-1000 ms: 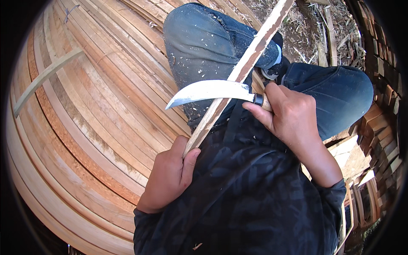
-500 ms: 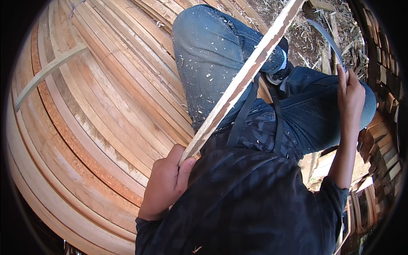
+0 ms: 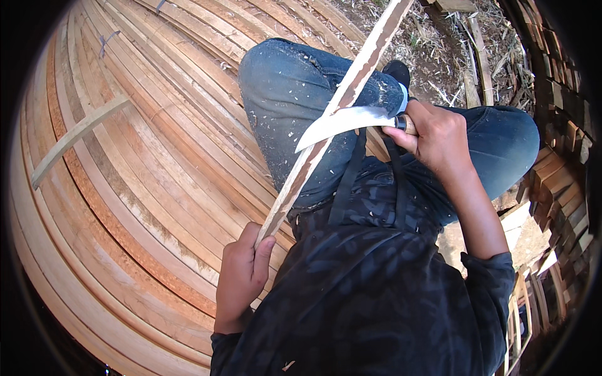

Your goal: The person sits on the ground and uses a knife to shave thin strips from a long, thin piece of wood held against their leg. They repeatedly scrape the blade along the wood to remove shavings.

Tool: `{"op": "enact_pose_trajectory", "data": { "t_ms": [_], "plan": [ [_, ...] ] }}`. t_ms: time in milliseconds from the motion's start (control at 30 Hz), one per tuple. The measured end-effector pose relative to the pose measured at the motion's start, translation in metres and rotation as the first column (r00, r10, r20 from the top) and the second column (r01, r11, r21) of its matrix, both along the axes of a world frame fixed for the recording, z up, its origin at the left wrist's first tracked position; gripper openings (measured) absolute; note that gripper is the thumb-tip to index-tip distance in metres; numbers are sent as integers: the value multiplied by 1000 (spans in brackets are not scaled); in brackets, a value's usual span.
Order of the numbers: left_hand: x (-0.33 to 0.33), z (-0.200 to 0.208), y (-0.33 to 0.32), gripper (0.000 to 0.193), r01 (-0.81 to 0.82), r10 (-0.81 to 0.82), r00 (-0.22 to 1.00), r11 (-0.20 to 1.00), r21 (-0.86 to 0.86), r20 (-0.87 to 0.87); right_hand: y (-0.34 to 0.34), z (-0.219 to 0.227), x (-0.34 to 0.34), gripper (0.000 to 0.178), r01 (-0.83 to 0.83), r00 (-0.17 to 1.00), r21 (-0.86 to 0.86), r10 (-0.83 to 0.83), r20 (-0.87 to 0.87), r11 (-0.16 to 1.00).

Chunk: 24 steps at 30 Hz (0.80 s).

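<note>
My left hand (image 3: 246,268) is closed around the near end of a long wooden strip (image 3: 300,177), which slants away over my lap to the top edge. Pale cut wood and patches of brown bark show along its upper face. My right hand (image 3: 437,133) grips the dark and wooden handle of a machete (image 3: 351,121) with a broad curved blade. That blade lies across the strip near its middle, its tip pointing left past it. Whether the edge bites into the wood cannot be seen.
Long sawn planks (image 3: 144,188) lie side by side on the left, with a short curved stick (image 3: 78,139) across them. My bent legs in jeans (image 3: 282,94) carry wood chips. Shavings (image 3: 439,62) litter the ground at upper right. Stacked wood pieces (image 3: 567,182) rise along the right.
My right hand has swung the machete from the far right inward to the left, onto the strip. The strip's far end has shifted slightly left; my left hand still holds the near end.
</note>
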<state>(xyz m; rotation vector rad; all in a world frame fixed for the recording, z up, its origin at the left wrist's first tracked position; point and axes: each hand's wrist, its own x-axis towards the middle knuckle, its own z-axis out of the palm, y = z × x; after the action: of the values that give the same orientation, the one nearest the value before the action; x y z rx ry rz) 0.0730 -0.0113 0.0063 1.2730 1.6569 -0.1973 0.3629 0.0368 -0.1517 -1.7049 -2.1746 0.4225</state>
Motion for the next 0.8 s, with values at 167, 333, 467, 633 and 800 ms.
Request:
{"op": "enact_pose_trajectory", "data": {
  "t_ms": [167,333,467,633,800],
  "plan": [
    [1,2,2,20,15,-15,1000,1000,19,13,-1,2,8,49,13,1000,35,-12,-27,999],
    [3,3,10,20,31,-30,999,1000,7,-13,-14,27,-22,46,-34,988,-64,24,-153,997],
    [4,3,2,20,34,-31,999,995,96,-36,1,16,-9,50,12,1000,-33,-12,11,999],
    [0,-5,6,19,38,-36,998,998,41,-52,-12,21,-1,48,62,998,-65,-62,3,996],
    [9,7,4,18,86,-85,996,996,33,-36,0,35,-27,48,-13,998,-32,11,-54,999]
  ]
}}
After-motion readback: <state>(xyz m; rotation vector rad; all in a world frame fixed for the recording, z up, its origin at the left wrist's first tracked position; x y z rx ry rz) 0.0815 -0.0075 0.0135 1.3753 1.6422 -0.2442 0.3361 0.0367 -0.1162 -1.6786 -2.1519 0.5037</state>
